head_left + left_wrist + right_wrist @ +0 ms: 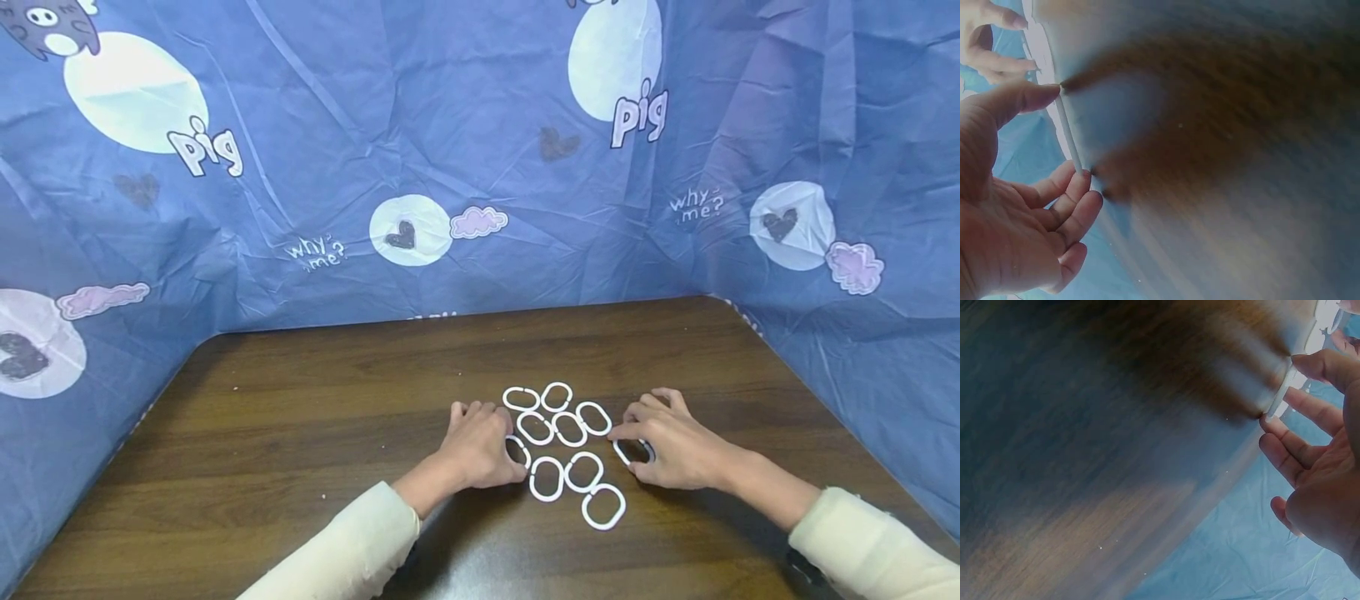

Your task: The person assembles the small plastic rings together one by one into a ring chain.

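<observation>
My left hand is low over the table, holding a white oval shower curtain ring between thumb and fingertips. In the left wrist view this ring appears edge-on, a thin bar spanning from thumb to fingers. On the other side of the group, my right hand grips another white ring by its ends, palm partly covering it. The right wrist view shows that ring flat at the table surface. Several more rings lie between the hands, among them a front one nearest me.
The loose rings lie close together in a back group and a front group on the dark wooden table. Blue printed cloth hangs around the table's back and sides. Small white specks dot the wood.
</observation>
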Action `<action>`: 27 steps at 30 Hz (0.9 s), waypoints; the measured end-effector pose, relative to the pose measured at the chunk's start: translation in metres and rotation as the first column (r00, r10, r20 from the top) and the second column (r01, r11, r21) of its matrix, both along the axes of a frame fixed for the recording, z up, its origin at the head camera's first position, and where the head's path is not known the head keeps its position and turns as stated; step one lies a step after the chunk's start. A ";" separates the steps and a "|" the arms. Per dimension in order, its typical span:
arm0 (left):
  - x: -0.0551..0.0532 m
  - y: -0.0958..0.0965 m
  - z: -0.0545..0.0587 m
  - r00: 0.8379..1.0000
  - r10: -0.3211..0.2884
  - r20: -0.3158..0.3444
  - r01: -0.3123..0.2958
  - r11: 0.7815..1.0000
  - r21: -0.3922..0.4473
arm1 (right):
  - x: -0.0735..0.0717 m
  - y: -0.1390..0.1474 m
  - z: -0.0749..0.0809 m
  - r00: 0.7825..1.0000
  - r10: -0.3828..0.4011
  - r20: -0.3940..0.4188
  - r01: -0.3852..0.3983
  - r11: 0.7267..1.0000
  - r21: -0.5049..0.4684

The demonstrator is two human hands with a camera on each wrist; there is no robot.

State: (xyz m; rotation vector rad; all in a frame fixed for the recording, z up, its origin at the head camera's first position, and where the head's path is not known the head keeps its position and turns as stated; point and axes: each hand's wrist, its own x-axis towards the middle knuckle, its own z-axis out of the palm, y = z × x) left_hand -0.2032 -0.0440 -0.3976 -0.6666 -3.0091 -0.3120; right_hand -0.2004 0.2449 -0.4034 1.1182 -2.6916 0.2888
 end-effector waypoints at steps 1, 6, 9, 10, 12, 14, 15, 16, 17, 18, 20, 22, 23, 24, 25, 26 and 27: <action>0.000 0.000 0.000 1.000 -0.004 -0.002 0.004 1.000 0.007 | 0.000 0.000 0.000 1.000 0.000 -0.002 0.000 1.000 0.000; 0.001 -0.003 -0.001 0.999 -0.023 -0.038 0.025 0.999 0.033 | -0.001 0.001 -0.001 0.999 0.008 -0.047 -0.009 1.000 -0.011; 0.003 -0.006 0.000 0.997 -0.028 -0.067 0.032 0.998 0.051 | -0.003 0.002 0.001 0.995 0.013 -0.096 -0.017 0.999 -0.039; 0.004 -0.006 0.001 0.997 -0.029 -0.077 0.034 0.998 0.058 | -0.004 0.002 0.002 0.994 0.012 -0.110 -0.018 0.998 -0.052; 0.006 -0.008 0.004 0.995 -0.029 -0.094 0.036 0.997 0.075 | -0.006 0.001 0.004 0.992 0.010 -0.124 -0.020 0.996 -0.081; 0.008 -0.009 0.007 0.993 -0.027 -0.112 0.038 0.995 0.092 | -0.008 0.000 0.007 0.992 0.008 -0.126 -0.022 0.994 -0.111; 0.009 -0.010 0.008 0.992 -0.027 -0.120 0.040 0.994 0.100 | -0.008 -0.001 0.008 0.992 0.004 -0.123 -0.020 0.992 -0.125; 0.010 -0.011 0.009 0.991 -0.028 -0.129 0.042 0.993 0.107 | -0.008 -0.002 0.009 0.993 0.001 -0.120 -0.018 0.990 -0.139; 0.012 -0.011 0.010 0.990 -0.029 -0.136 0.044 0.993 0.111 | -0.009 -0.003 0.011 0.993 -0.002 -0.115 -0.016 0.988 -0.154; 0.013 -0.011 0.012 0.990 -0.029 -0.139 0.046 0.992 0.115 | -0.009 -0.004 0.012 0.994 -0.004 -0.110 -0.014 0.986 -0.169; 0.015 -0.011 0.014 0.989 -0.033 -0.147 0.051 0.991 0.121 | -0.009 -0.007 0.014 0.995 -0.006 -0.095 -0.013 0.979 -0.202; 0.017 -0.011 0.015 0.987 -0.036 -0.155 0.055 0.991 0.124 | -0.008 -0.010 0.016 0.998 -0.003 -0.067 -0.014 0.970 -0.243; 0.018 -0.011 0.016 0.987 -0.036 -0.159 0.056 0.991 0.125 | -0.008 -0.011 0.016 0.999 0.003 -0.052 -0.016 0.964 -0.266; 0.019 -0.011 0.017 0.986 -0.036 -0.163 0.057 0.990 0.128 | -0.008 -0.013 0.017 0.999 0.008 -0.039 -0.019 0.958 -0.287; 0.020 -0.011 0.017 0.985 -0.037 -0.169 0.059 0.990 0.130 | -0.008 -0.014 0.017 1.000 0.014 -0.020 -0.020 0.951 -0.310; 0.020 -0.011 0.017 0.984 -0.037 -0.175 0.060 0.990 0.131 | -0.008 -0.015 0.018 1.000 0.021 -0.001 -0.020 0.943 -0.333; 0.021 -0.012 0.018 0.983 -0.037 -0.181 0.062 0.989 0.133 | -0.008 -0.017 0.019 0.999 0.029 0.020 -0.020 0.934 -0.357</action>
